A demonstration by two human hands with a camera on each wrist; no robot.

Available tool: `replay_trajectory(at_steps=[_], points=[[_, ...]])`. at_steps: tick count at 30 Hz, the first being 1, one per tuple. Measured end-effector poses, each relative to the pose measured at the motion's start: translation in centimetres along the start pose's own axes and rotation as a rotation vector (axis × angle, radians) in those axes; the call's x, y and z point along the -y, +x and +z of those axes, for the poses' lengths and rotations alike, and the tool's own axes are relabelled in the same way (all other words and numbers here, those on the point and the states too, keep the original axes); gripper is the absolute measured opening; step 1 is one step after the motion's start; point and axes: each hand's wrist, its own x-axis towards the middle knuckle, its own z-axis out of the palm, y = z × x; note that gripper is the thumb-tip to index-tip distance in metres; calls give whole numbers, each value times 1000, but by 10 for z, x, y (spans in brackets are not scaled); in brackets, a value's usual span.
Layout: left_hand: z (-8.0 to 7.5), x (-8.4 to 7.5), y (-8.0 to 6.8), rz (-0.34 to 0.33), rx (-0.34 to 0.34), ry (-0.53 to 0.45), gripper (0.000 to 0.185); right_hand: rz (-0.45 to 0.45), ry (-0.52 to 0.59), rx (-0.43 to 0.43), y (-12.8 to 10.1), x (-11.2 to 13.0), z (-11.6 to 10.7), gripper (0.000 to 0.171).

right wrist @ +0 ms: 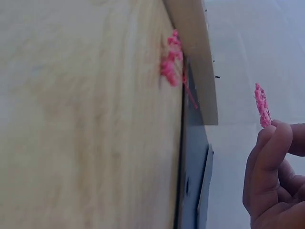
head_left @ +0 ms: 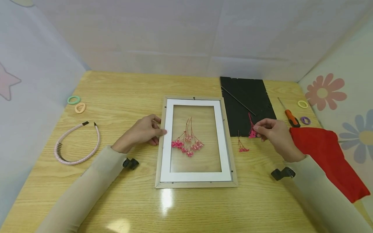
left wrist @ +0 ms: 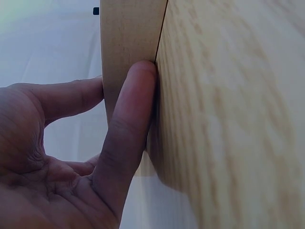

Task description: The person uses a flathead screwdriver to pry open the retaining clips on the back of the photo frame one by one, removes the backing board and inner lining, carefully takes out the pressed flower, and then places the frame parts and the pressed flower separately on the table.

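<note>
In the head view a wooden picture frame (head_left: 234, 177) with a white mat (head_left: 192, 176) lies on the table. Several pink dried flower sprigs (head_left: 186, 147) lie together inside the mat's opening. My left hand (head_left: 144, 131) holds the frame's left edge, thumb on top and a fingertip (left wrist: 138, 76) against its side at table level. To the right, my right hand (head_left: 272, 134) pinches another pink flower sprig (head_left: 252, 129) between thumb and finger. In the right wrist view its blossoms (right wrist: 261, 102) stick out past the fingertips. A small loose sprig (head_left: 242, 149) lies right of the frame.
A black backing board (head_left: 247, 97) with a thin dark rod (head_left: 237, 99) lies behind the right hand. Further right are an orange-handled screwdriver (head_left: 291, 118), red cloth (head_left: 323, 152), and yellow (head_left: 302, 104) and purple rings (head_left: 305, 120). At left lie a pink headband (head_left: 76, 161), green (head_left: 73, 100) and orange rings (head_left: 80, 107).
</note>
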Motion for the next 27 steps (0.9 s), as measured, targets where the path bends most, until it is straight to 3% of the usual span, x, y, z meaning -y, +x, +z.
replay_trajectory(at_steps=[9, 23, 27], points=[[0, 1, 0, 6, -2, 3, 63, 106, -104, 81, -5, -14, 0, 27], [0, 1, 1, -3, -2, 7, 62, 163, -178, 164, -3, -25, 6, 26], [0, 1, 1, -2, -1, 8, 62, 159, -247, 166, -3, -24, 7, 26]])
